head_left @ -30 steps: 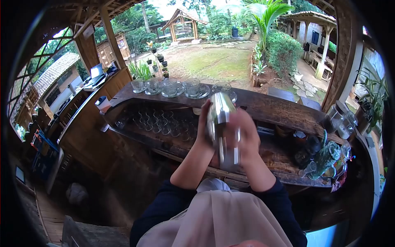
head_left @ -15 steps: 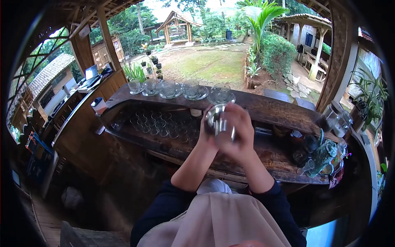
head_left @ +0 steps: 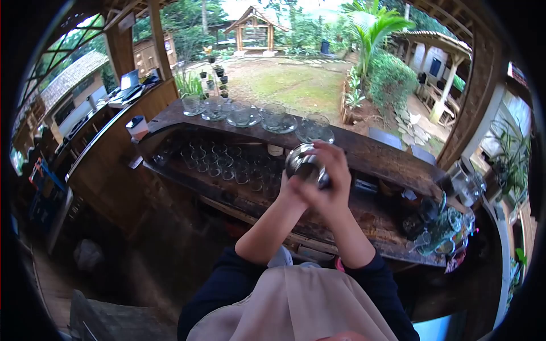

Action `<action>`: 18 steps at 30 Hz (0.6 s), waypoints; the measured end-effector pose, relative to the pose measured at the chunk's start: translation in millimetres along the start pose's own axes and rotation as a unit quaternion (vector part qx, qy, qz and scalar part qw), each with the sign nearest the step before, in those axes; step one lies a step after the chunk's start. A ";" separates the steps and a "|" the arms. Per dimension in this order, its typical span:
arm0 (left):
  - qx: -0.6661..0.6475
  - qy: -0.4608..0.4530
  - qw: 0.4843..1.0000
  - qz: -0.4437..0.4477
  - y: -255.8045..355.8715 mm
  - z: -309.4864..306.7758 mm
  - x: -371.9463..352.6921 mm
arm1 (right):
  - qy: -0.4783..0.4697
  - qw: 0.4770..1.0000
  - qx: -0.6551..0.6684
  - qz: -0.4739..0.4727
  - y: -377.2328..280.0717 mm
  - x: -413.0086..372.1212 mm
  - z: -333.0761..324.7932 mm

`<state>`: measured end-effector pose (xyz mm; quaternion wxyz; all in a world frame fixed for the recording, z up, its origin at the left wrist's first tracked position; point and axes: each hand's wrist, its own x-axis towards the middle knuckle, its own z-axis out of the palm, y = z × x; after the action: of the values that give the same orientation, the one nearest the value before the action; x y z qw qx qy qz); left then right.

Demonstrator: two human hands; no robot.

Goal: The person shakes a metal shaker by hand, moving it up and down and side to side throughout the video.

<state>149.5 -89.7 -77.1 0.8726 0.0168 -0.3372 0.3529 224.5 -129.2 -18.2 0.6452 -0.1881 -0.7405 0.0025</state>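
Observation:
A shiny, silvery rounded container (head_left: 297, 160) is held up in front of my chest, above the wooden counter. My left hand (head_left: 291, 192) grips it from the lower left. My right hand (head_left: 333, 179) curls over its right side, with fingers bent across the top. Motion blur hides the container's exact kind and what, if anything, is inside. Just beyond it, a clear glass cup on a saucer (head_left: 314, 128) stands on the raised ledge, at the right end of a row of similar cups.
Several glasses (head_left: 219, 162) fill the shelf under the wooden ledge (head_left: 369, 146). At right are a green patterned jug (head_left: 446, 224) and clear jars (head_left: 467, 184). A lidded cup (head_left: 137, 128) stands at the left corner, and a laptop (head_left: 129, 81) lies on the far left counter.
My hands still hold the container, which has tilted and turned a little between them. The whole view has rotated and shifted slightly, so the row of cups appears slanted more downward to the right.

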 end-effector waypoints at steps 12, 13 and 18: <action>0.249 0.045 0.967 0.032 26.5 65.5 -37.8 | -0.060 0.947 0.087 -0.303 -22.6 12.0 5.0; 0.279 0.172 0.943 0.050 37.6 64.0 -30.9 | -0.086 0.968 0.066 -0.224 -1.2 5.0 13.6; 0.176 0.135 0.974 0.045 55.2 54.9 -32.9 | -0.102 0.993 0.048 -0.021 -7.1 16.9 21.9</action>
<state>65.9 -82.9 -66.0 0.8767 0.1068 -0.1493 0.4446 200.0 -125.8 -3.9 0.5749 -0.1399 -0.8050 0.0438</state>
